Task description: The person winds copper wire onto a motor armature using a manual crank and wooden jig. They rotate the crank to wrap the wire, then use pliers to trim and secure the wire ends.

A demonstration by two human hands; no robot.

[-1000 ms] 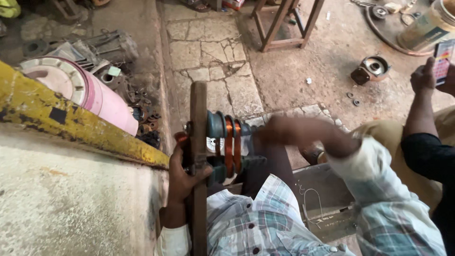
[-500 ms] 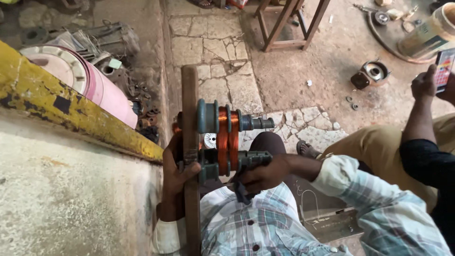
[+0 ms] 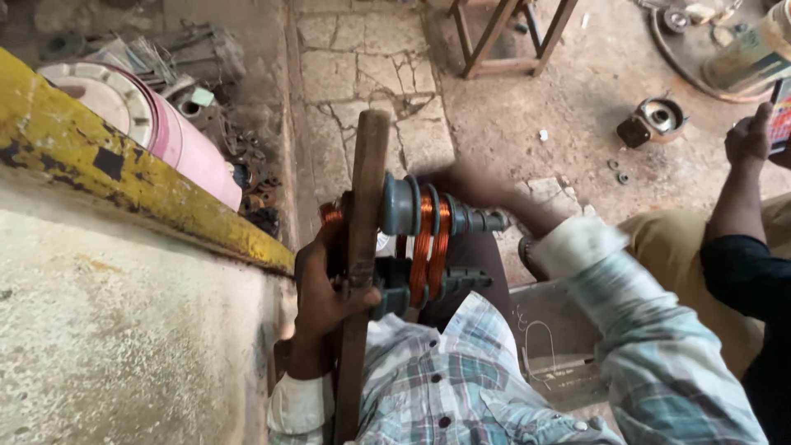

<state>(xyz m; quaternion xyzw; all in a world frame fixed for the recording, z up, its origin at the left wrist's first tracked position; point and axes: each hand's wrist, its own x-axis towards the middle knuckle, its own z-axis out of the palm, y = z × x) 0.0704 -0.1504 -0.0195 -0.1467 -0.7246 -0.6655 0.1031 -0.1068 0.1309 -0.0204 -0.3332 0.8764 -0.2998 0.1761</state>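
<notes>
My left hand [image 3: 323,290] grips an upright wooden bar [image 3: 362,206] that carries a grey coil former [image 3: 401,206] wound with copper wire [image 3: 428,239]. My right hand [image 3: 486,191] is blurred behind the top of the former, at its grey spindle end [image 3: 482,221]; whether it holds the spindle I cannot tell. My plaid sleeve [image 3: 643,346] runs down to the right. A second grey spindle [image 3: 457,283] juts out lower down.
A yellow-edged concrete ledge [image 3: 148,189] fills the left. A pink drum [image 3: 177,140] and metal scrap [image 3: 189,58] lie beyond it. Another person's hand [image 3: 750,136] holds a phone at the right. A wooden stool frame [image 3: 503,41] and a small motor part [image 3: 655,119] stand on the floor.
My right hand went from the top of the former down to its lower front, then back up behind the top. The view has shifted slightly. My left hand keeps its hold.
</notes>
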